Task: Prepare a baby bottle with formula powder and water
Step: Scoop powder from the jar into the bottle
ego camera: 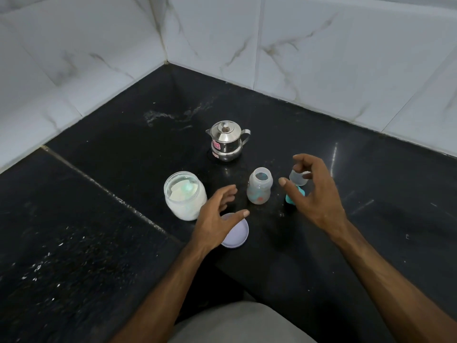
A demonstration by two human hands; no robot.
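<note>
An uncapped baby bottle (259, 186) stands upright on the black counter (123, 169). Left of it is an open glass jar (185, 195) of white formula powder with a pale green scoop inside. The jar's lilac lid (237, 233) lies in front, partly under my left hand (217, 214), which hovers with fingers spread and holds nothing. My right hand (314, 194) hovers right of the bottle, fingers loosely spread over the clear bottle cap (299, 178) and the teal nipple ring (293, 197). A steel water kettle (226, 141) with its lid on stands behind.
White marble-tiled walls (321, 58) meet in a corner behind the counter. A seam runs diagonally across the counter at the left. White specks and a smear mark the surface. The counter's front edge is near my body.
</note>
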